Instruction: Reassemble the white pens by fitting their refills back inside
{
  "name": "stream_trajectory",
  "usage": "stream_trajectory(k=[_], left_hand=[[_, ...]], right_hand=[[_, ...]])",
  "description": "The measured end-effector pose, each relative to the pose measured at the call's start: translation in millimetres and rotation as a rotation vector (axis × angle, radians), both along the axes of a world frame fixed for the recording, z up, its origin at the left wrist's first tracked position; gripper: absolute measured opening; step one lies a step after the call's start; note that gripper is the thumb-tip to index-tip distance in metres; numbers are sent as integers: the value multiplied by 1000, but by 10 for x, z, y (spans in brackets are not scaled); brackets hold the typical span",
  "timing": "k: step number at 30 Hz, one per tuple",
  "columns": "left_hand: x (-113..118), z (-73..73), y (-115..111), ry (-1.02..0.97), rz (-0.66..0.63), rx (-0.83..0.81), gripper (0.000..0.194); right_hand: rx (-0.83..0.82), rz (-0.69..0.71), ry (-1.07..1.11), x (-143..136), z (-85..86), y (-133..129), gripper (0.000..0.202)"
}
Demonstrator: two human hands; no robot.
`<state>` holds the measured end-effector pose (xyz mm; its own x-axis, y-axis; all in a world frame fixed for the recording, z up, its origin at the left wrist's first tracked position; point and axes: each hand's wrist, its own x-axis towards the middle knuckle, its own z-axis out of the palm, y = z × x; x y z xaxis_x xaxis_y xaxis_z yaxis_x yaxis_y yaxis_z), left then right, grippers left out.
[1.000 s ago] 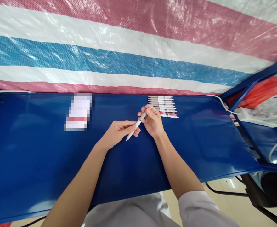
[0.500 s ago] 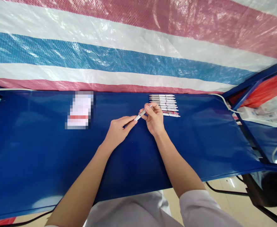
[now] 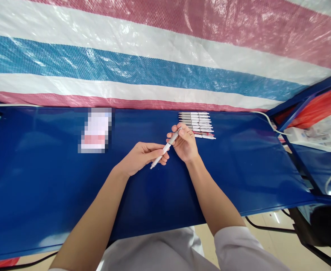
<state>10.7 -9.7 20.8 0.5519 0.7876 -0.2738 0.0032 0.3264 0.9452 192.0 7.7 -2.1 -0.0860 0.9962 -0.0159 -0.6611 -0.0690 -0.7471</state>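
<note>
A white pen with a grey grip section is held slantwise between my two hands above the blue table. My left hand pinches its white barrel between thumb and fingers, and the barrel's lower end sticks out past them. Up at the grey tip end, my right hand has its thumb and fingers closed on the pen. Just behind my right hand lies a row of several similar pens, side by side with their tips to the left; one or more show red marks. My right hand hides part of that row.
On the blue table, a blurred-out white rectangular item lies at the back left. Striped plastic sheeting hangs behind the table. To the right stand a blue metal frame and a white power strip.
My left hand has shifted its hold up along the barrel, so more of the pen's lower end now shows. The pen has swung slightly steeper. The row of pens stays put.
</note>
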Motion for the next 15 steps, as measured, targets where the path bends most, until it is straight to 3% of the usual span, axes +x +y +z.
stream_trajectory(k=[5,12,15], left_hand=[[5,-1,-1,47,2,54,33],[92,-138,-8,279,178,413,37],[103,-180,-3,289,205,465,34]], right_hand=[[-9,-40,-14,-16,-4,8,35],[0,-151,-68,-52,33,32,35],[-27,-184,-85,-63,41,37,33]])
